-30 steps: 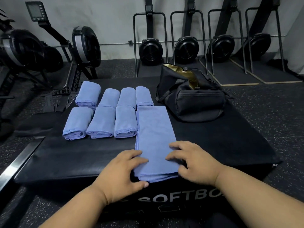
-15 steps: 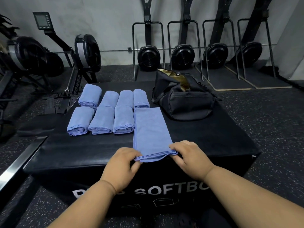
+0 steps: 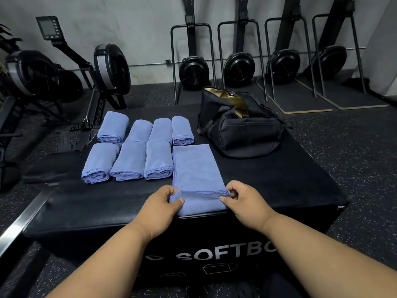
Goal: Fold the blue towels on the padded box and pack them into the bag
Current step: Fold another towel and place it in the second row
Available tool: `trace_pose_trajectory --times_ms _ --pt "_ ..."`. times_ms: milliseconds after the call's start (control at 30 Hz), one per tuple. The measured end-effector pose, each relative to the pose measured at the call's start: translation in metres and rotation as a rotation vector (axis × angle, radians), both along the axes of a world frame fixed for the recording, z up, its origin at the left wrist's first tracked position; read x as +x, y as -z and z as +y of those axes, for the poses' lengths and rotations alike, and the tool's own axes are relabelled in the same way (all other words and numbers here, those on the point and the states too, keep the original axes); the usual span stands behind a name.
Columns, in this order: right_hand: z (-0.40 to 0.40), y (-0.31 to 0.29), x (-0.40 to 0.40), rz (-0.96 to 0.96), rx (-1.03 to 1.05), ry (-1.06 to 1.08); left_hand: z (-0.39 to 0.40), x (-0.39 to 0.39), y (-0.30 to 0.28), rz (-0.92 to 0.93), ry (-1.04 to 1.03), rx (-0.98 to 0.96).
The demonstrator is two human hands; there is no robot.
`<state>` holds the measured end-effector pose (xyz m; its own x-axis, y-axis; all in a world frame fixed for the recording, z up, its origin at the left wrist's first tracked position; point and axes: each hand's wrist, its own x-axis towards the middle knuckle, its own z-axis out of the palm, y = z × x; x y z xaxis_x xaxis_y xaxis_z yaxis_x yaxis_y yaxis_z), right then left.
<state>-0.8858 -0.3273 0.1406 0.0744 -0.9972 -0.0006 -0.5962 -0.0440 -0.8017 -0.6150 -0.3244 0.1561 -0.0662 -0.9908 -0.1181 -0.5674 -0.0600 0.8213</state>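
I have the near end of the long blue towel (image 3: 196, 168) pinched at both corners, low in the middle of the frame. My left hand (image 3: 160, 208) squeezes the left corner with thumb and fingers, and my right hand (image 3: 245, 201) squeezes the right one. The towel lies flat on the padded box (image 3: 279, 181), just beside seven rolled towels (image 3: 137, 147) to its left. If one hand goes faster, the roll could turn out crooked. If I push sideways, I might bump the neat rolls. The black bag (image 3: 240, 130), upper right, sits open and waiting.
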Motion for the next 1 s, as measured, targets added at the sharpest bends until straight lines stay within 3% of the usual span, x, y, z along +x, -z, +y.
trace_pose_trajectory --times_ms 233,367,467,533,600,700,833,1000 --pt "-0.004 -0.004 0.004 -0.039 0.035 0.069 -0.005 -0.008 0.004 -0.123 -0.090 -0.019" --pt "-0.003 -0.008 0.006 0.088 0.004 0.073 0.002 -0.021 0.008 -0.263 -0.145 -0.120" --pt "-0.001 -0.008 0.006 0.134 -0.022 0.068 0.011 -0.022 0.014 -0.325 -0.159 -0.354" --pt "0.000 -0.006 0.005 0.170 -0.091 0.053 0.014 -0.017 0.021 -0.464 -0.025 -0.636" --pt "0.001 -0.004 0.003 0.230 -0.218 0.007 0.013 -0.008 0.030 -0.563 0.193 -0.745" --pt "0.003 0.000 -0.001 0.369 -0.375 -0.131 0.013 0.001 0.033 -0.639 0.333 -0.557" --pt "0.008 0.003 -0.005 0.544 -0.332 -0.320 0.003 0.007 0.024 -0.605 0.357 -0.459" --pt "0.007 0.001 -0.004 0.514 -0.306 -0.314 0.003 0.007 -0.002 -0.417 0.308 -0.330"
